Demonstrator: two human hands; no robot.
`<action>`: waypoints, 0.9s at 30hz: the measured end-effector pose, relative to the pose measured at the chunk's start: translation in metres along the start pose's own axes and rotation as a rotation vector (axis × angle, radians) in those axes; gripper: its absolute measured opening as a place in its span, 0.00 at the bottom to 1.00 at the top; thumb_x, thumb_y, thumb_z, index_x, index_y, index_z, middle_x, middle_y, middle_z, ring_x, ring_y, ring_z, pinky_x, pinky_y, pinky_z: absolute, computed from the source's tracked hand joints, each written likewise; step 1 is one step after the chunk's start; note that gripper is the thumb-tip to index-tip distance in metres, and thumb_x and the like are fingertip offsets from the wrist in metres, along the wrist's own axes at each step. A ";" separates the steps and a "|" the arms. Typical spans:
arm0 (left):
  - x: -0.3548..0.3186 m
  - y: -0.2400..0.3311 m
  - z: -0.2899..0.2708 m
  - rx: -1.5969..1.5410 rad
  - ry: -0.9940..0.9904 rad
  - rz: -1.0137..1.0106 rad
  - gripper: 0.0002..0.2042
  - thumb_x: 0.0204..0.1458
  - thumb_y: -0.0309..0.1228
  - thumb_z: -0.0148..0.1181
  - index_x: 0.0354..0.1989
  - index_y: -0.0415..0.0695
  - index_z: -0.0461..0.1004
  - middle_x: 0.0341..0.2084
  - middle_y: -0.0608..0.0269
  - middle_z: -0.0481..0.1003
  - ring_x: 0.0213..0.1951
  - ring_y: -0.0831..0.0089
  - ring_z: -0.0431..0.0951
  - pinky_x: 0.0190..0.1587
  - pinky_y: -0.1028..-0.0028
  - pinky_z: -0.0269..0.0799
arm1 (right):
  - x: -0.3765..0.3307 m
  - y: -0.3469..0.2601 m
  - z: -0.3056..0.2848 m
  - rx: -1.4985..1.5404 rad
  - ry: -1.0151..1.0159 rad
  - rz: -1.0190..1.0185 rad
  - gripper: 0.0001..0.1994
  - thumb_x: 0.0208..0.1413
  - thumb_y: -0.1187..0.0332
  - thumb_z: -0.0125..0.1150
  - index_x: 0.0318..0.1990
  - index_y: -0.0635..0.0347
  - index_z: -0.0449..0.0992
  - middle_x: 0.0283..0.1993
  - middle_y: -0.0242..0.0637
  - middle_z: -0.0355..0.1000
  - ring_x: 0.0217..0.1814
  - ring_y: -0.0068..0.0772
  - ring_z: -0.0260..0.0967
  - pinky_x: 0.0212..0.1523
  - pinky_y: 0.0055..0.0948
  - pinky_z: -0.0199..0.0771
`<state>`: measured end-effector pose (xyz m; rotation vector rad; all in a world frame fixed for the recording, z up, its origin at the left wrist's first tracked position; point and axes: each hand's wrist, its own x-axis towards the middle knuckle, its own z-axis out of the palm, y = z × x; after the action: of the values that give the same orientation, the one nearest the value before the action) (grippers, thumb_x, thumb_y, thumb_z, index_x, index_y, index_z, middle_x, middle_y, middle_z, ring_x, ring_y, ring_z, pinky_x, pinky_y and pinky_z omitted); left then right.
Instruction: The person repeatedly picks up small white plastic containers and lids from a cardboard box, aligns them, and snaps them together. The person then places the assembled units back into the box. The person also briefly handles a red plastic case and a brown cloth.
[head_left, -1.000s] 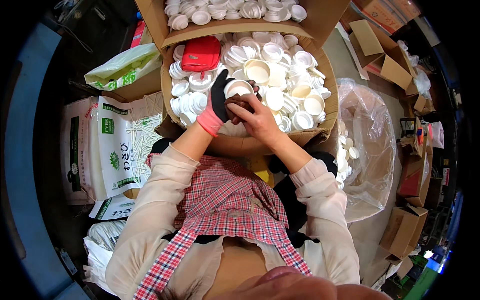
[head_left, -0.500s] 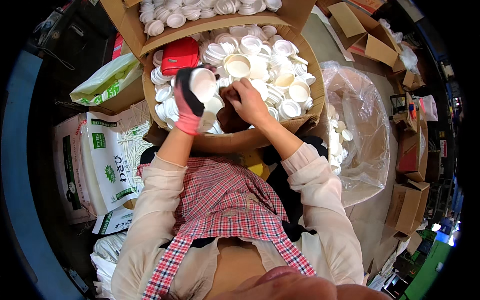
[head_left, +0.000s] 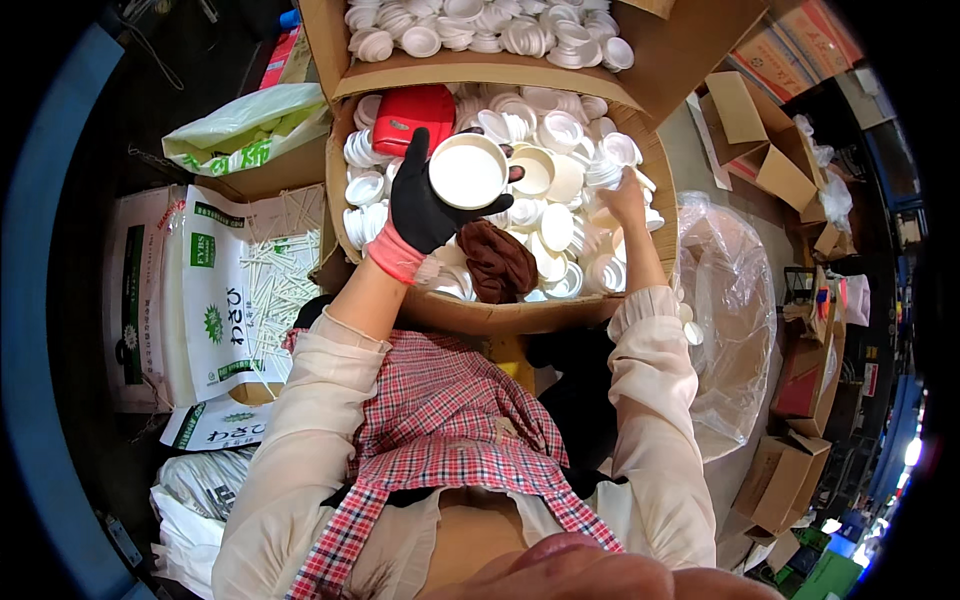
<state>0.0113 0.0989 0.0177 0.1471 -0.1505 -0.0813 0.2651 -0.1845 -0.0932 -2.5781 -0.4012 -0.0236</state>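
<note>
My left hand [head_left: 425,205], in a black glove with a pink cuff, holds a round white plastic lid [head_left: 468,171] with its shallow inside facing up. The fingers curve around its rim. On the right side of the carton, my bare right hand [head_left: 624,202] reaches into the pile and closes at some white plastic lids [head_left: 603,173]. Its fingertips are partly hidden. A crumpled brown cloth [head_left: 497,262] lies on the lids between my hands. Just beyond my left hand, a red pouch [head_left: 413,118] rests on the pile.
The open cardboard carton [head_left: 540,318] stands before my lap. Behind it another carton [head_left: 480,72] holds more white lids. A clear plastic bag [head_left: 725,330] lines a container at right. White sticks [head_left: 270,300] lie in a box at left, near a white-green bag [head_left: 245,135].
My right hand has moved from the brown cloth to the lids at the carton's right side. My left hand still holds its lid, now turned more face-up. The whole view has shifted slightly.
</note>
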 end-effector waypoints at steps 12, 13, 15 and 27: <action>-0.004 -0.011 -0.001 0.114 -0.090 -0.063 0.39 0.59 0.62 0.32 0.63 0.37 0.54 0.61 0.39 0.61 0.59 0.39 0.64 0.41 0.55 0.79 | -0.088 -0.140 -0.062 1.520 -0.338 -0.052 0.25 0.55 0.63 0.61 0.59 0.60 0.65 0.53 0.45 0.67 0.57 0.41 0.66 0.58 0.41 0.69; -0.003 -0.014 -0.004 0.092 -0.122 -0.078 0.38 0.59 0.62 0.33 0.63 0.37 0.54 0.61 0.40 0.61 0.59 0.40 0.64 0.44 0.54 0.77 | -0.102 -0.154 -0.062 1.673 -0.413 -0.045 0.25 0.56 0.63 0.59 0.59 0.60 0.64 0.55 0.46 0.66 0.58 0.44 0.65 0.60 0.44 0.67; -0.002 -0.017 0.001 0.049 -0.181 -0.109 0.37 0.60 0.60 0.34 0.64 0.37 0.54 0.61 0.41 0.60 0.60 0.41 0.64 0.49 0.52 0.74 | -0.119 -0.165 -0.062 1.828 -0.503 0.242 0.28 0.56 0.60 0.60 0.61 0.59 0.60 0.59 0.47 0.63 0.61 0.51 0.63 0.62 0.45 0.66; -0.003 -0.019 0.001 0.294 0.100 0.098 0.33 0.63 0.49 0.37 0.64 0.31 0.50 0.65 0.39 0.52 0.66 0.43 0.53 0.66 0.45 0.48 | -0.117 -0.141 -0.067 1.955 -0.781 0.130 0.25 0.62 0.56 0.44 0.64 0.56 0.58 0.62 0.45 0.63 0.57 0.55 0.67 0.49 0.49 0.73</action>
<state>0.0068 0.0801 0.0150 0.4355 -0.0688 0.0470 0.1173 -0.1352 0.0236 -0.5663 -0.2399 0.9192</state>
